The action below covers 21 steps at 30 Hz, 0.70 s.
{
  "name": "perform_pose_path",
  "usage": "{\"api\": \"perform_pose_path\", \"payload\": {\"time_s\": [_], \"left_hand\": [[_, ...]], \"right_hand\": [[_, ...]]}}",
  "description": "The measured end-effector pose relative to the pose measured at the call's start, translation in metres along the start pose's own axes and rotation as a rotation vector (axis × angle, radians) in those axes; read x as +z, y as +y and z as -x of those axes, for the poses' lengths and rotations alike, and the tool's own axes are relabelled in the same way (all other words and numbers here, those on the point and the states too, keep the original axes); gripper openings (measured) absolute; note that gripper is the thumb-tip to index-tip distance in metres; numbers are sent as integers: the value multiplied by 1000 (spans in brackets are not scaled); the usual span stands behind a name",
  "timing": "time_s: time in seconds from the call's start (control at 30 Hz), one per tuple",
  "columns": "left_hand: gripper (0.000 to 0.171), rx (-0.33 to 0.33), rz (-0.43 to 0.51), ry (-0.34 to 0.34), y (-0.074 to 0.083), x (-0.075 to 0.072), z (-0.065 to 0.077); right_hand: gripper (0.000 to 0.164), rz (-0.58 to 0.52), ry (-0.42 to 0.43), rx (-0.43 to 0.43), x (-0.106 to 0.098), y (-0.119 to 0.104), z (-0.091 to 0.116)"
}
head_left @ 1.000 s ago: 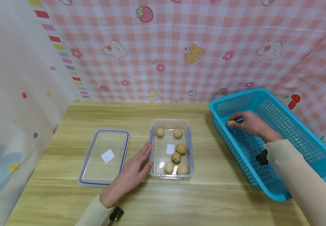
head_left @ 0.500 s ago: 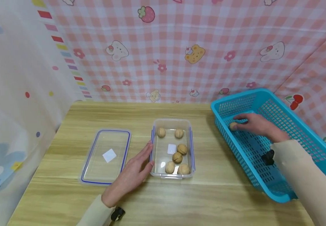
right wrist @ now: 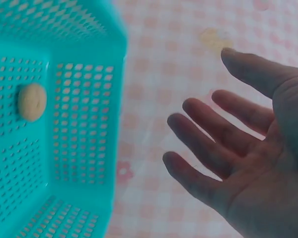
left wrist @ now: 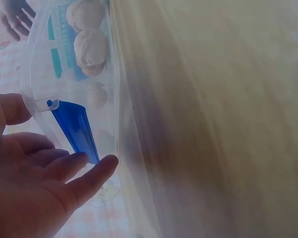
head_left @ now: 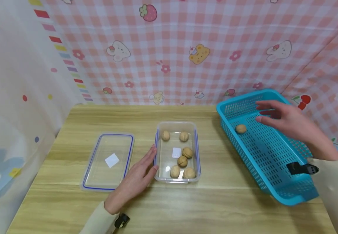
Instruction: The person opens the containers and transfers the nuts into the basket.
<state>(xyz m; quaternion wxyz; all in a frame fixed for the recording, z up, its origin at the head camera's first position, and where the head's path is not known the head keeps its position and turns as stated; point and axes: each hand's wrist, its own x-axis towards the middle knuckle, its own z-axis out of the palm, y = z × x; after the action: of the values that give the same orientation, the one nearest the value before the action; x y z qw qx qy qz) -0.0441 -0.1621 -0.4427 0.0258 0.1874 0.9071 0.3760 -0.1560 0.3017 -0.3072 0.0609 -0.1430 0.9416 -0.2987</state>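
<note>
My left hand [head_left: 135, 178] rests its fingers along the left side of a clear plastic food container [head_left: 166, 162]. In the left wrist view the fingertips lie right at the container's blue side clip [left wrist: 77, 129]. Several walnuts [head_left: 187, 152] sit inside, together with a small white packet [head_left: 176, 152]. Above the blue plastic basket [head_left: 245, 156] my right hand [head_left: 292, 122] is raised, its fingers spread and holding nothing. A single walnut [head_left: 240, 129] lies on the basket floor near its left wall, below and to the left of the right hand; the right wrist view shows this walnut [right wrist: 32, 102] too.
The container's clear lid [head_left: 107, 175], with a blue seal and a white square [head_left: 111, 160] on it, lies flat to the left on the wooden table [head_left: 169, 211]. A pink checked cloth [head_left: 169, 48] hangs behind the table's back edge.
The right hand has let go of the walnut in the basket, then lifted up and to the right with its fingers opened. The left hand has stayed at the container.
</note>
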Motion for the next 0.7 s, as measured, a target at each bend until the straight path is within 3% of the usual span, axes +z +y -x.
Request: {"api": "perform_pose_path", "payload": {"time_s": [0.17, 0.47, 0.7], "left_hand": [[61, 4, 0, -11, 0, -1, 0], [60, -10, 12, -9, 1, -3, -1], [56, -19, 32, 22, -1, -1, 0]], "right_hand": [[55, -27, 105, 21, 2, -20, 24], [43, -135, 237, 13, 23, -56, 56], [43, -232, 275, -128, 40, -80, 71]]}}
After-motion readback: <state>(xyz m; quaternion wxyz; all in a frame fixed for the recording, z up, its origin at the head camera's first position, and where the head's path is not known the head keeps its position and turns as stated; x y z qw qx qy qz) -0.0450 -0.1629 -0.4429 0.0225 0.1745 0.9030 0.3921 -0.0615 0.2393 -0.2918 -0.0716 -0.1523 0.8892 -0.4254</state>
